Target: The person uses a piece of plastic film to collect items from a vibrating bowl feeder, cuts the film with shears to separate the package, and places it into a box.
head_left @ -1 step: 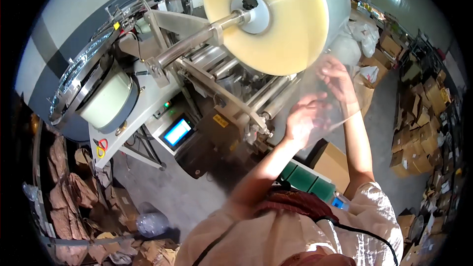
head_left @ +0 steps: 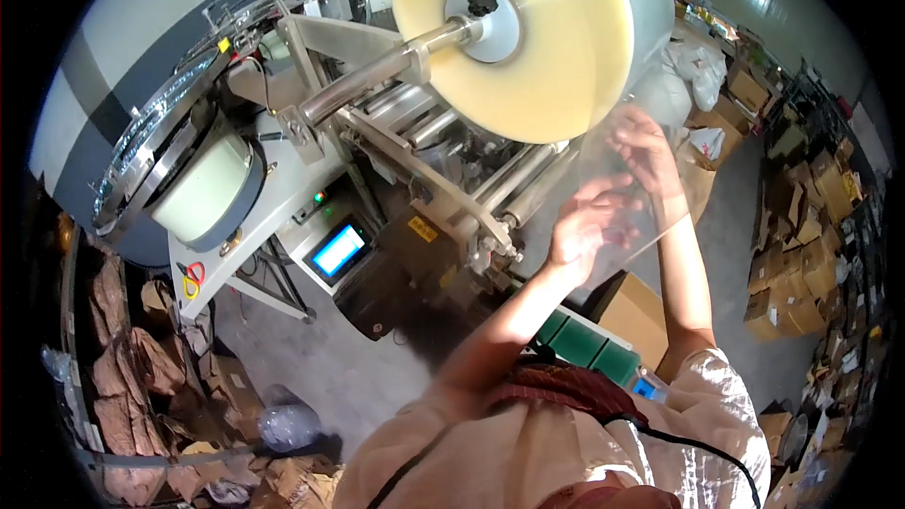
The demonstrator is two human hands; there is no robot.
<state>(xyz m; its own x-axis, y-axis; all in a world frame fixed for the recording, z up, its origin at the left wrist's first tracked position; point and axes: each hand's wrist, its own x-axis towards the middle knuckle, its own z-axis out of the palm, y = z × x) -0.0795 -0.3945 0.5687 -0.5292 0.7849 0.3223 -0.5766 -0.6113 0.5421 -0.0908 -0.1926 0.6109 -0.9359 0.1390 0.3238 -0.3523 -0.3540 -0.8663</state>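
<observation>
A large roll of clear plastic film (head_left: 528, 85) is mounted on a steel shaft (head_left: 377, 71) at the top of a machine. From it a loose, see-through sheet of plastic film (head_left: 603, 155) hangs down to both hands. My right hand (head_left: 646, 153) is up beside the roll's lower right edge, its fingers bent and closed on the film. Lower and to the left, my left hand (head_left: 584, 231) reaches along the film with its fingers loosely curved and apart. The film lies partly over the fingers, so their exact contact is hard to see.
Steel rollers (head_left: 514, 184) and a dark motor housing (head_left: 405, 273) stand left of my hands. A lit control screen (head_left: 339, 250), a round feeder bowl (head_left: 203, 193) and scissors (head_left: 193, 280) are farther left. Below sit green bins (head_left: 570, 337) and an open carton (head_left: 630, 316). Cartons (head_left: 797, 264) pile up at right.
My left hand has shifted slightly to the right and up, and the film's loose edge has moved a little. My right hand stays in nearly the same place.
</observation>
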